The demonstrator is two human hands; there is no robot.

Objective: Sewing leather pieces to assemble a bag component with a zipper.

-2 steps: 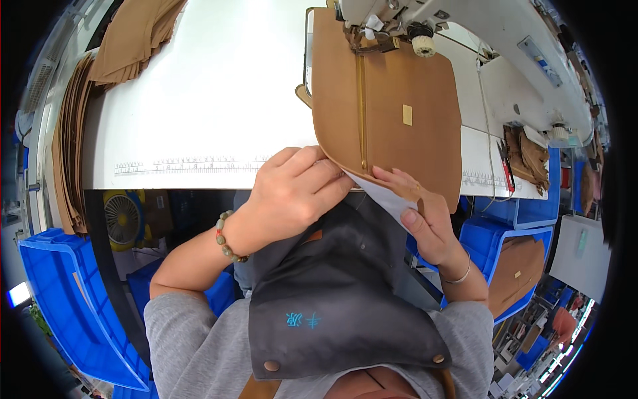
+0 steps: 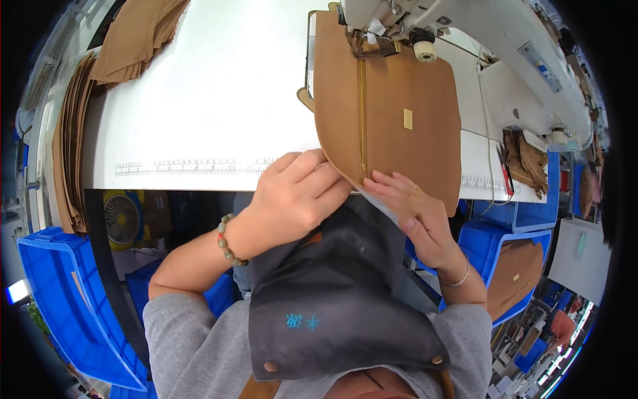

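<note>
Our left hand [image 2: 299,189] pinches the curved near-left edge of the brown panel [image 2: 399,146] — our right hand [image 2: 428,216] lies against its near edge, whether clamped we cannot tell — and the panel stretches over the white table [image 2: 212,100], partly beneath the sewing machine [image 2: 492,33]

The person wears a grey shirt [image 2: 174,336], a black apron [image 2: 359,326] with blue marks [image 2: 303,321], green beads [image 2: 228,254], a thin bangle [image 2: 463,278].

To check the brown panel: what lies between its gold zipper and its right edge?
The head view shows a cream rectangular patch on the panel.
</note>
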